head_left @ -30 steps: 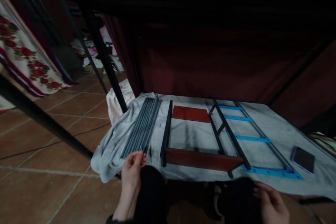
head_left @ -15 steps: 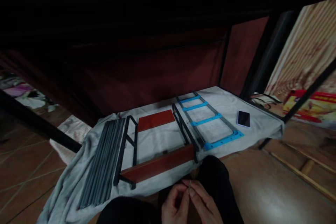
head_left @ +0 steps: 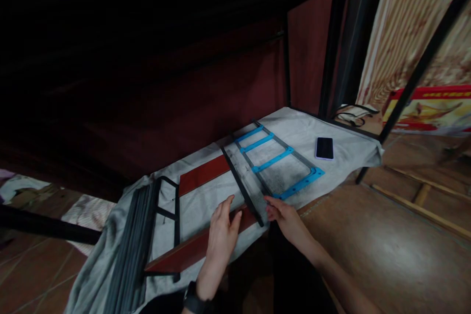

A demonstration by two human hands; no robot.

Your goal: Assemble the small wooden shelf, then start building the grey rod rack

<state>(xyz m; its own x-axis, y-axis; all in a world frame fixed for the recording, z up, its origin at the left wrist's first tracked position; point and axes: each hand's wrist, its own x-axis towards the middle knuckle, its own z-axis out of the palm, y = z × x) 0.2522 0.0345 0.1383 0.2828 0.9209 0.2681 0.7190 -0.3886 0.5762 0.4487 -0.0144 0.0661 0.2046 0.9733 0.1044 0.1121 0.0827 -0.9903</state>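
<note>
A partly built rack lies on a grey cloth point(head_left: 342, 154): two red-brown boards joined by black metal side frames. My left hand point(head_left: 222, 229) rests flat on the near red-brown board point(head_left: 184, 254), fingers stretched out. My right hand point(head_left: 282, 213) has its fingertips pinched at the near end of the right black side frame point(head_left: 241, 186), where it meets that board; whether anything small is in them is hidden. The far red-brown board point(head_left: 204, 175) lies behind. The left black side frame point(head_left: 175, 211) stands at the board's other end.
A bundle of grey rods point(head_left: 132, 245) lies at the cloth's left. A grey frame with blue crosspieces point(head_left: 277, 164) and a phone point(head_left: 324, 147) lie to the right. Black bed-frame posts point(head_left: 415, 76) rise right; a dark curtain hangs behind. Brown tiled floor surrounds the cloth.
The view swung right. My hands, which were together over my lap pinching a small pin-like piece, have moved forward onto the near board and the right side frame's end.
</note>
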